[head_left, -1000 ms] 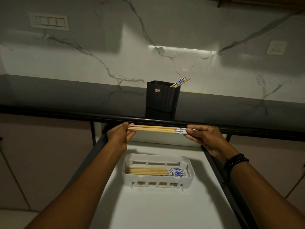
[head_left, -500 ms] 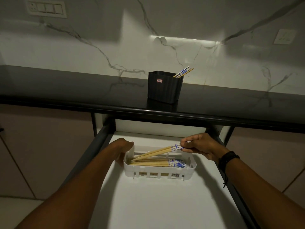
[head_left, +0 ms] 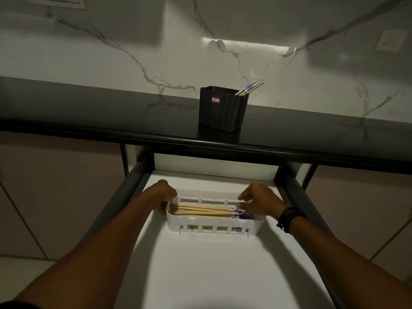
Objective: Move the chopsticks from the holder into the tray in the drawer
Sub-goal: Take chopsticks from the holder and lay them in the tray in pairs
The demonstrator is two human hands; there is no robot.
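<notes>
So the white slotted tray (head_left: pixel 214 227) sits in the open drawer (head_left: pixel 200 264), and a bunch of wooden chopsticks (head_left: pixel 200 211) lies flat inside it, running left to right with the blue-patterned ends on the right. The left hand (head_left: pixel 163 192) is at the tray's left end, fingers curled down over the rim by the plain tips; can't really tell if it's pinching anything. The right hand (head_left: pixel 259 200) is at the right end, fingers loosely bent over the patterned ends, and it's blurry there, so no idea if it's gripping them or just touching. There's a dark beaded bracelet (head_left: pixel 288 218) on that wrist.

Up on the black counter (head_left: pixel 89 112) stands the black ribbed holder (head_left: pixel 223 109) with a few chopsticks leaning out at its far right corner. It has a small red-and-white sticker (head_left: pixel 215 99), but the print is too small to read.
</notes>
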